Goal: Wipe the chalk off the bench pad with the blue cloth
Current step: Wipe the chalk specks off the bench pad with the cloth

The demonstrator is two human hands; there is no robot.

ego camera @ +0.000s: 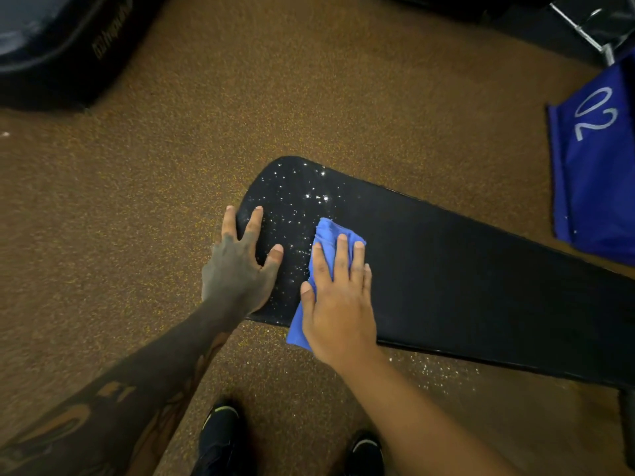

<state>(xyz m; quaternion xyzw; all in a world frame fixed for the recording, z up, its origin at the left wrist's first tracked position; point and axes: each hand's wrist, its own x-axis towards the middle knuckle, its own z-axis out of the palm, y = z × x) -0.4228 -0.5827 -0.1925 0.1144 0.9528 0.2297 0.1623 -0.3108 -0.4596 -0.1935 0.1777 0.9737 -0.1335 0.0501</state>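
A long black bench pad (464, 269) runs from the centre to the right edge. White chalk specks (299, 207) dot its rounded left end; the stretch to the right looks dark and plain. My right hand (338, 304) lies flat on the folded blue cloth (330, 235), pressing it onto the pad beside the chalk. The cloth's lower corner hangs over the pad's near edge. My left hand (240, 266) rests with fingers spread on the pad's left end, holding nothing.
Speckled brown floor (171, 218) surrounds the bench, with chalk dust (436, 369) scattered below the pad. A blue fabric item marked 02 (598, 159) stands at right, a dark padded shape (62, 46) at top left. My black shoes (220, 438) are below.
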